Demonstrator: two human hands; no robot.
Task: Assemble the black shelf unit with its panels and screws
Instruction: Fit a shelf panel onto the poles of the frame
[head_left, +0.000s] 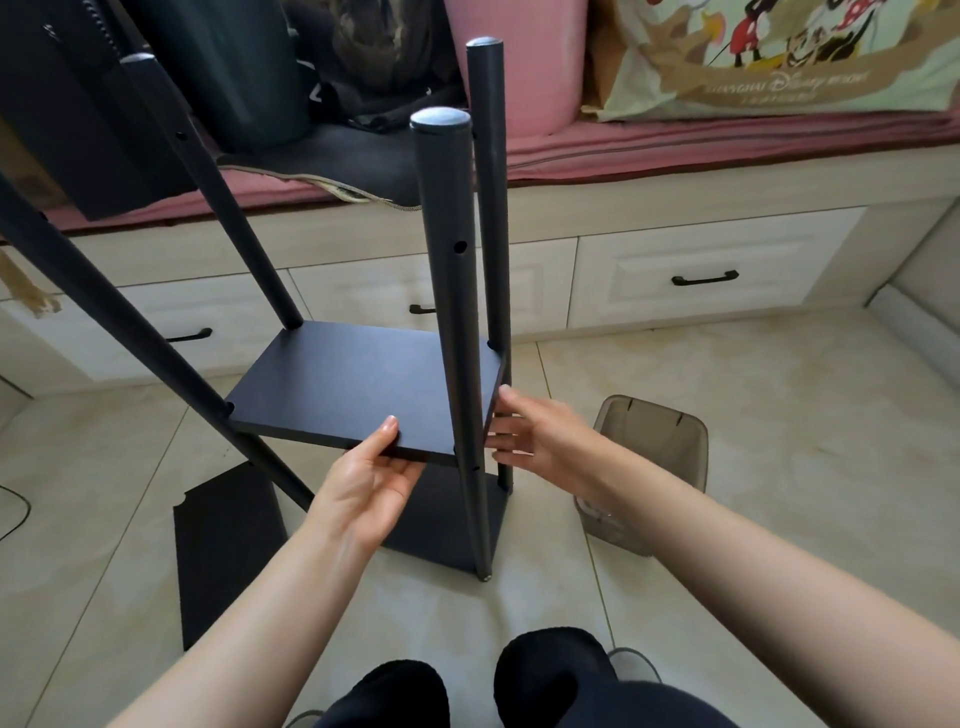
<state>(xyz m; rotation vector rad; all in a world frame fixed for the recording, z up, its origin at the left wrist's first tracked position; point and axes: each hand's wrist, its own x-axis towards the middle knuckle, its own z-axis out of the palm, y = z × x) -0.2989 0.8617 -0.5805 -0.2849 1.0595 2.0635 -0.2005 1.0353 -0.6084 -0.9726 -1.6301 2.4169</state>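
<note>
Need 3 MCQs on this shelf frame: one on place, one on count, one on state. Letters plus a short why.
1. Where does the loose black panel lie?
A. on the floor left of the unit
B. on the pink cushion
C. inside the bin

2. How many poles stand through the raised shelf panel?
A. two
B. four
C. six

3. How does the left hand meet the raised shelf panel?
A. hangs clear of it
B. grips its near edge, thumb on top
C. presses flat on its middle

Answers:
1 A, the panel lies flat on the tiles beside the unit's base.
2 B, one pole at each corner notch.
3 B, the thumb lies over the edge and the fingers go under; the right hand touches the right edge with straight fingers.
</note>
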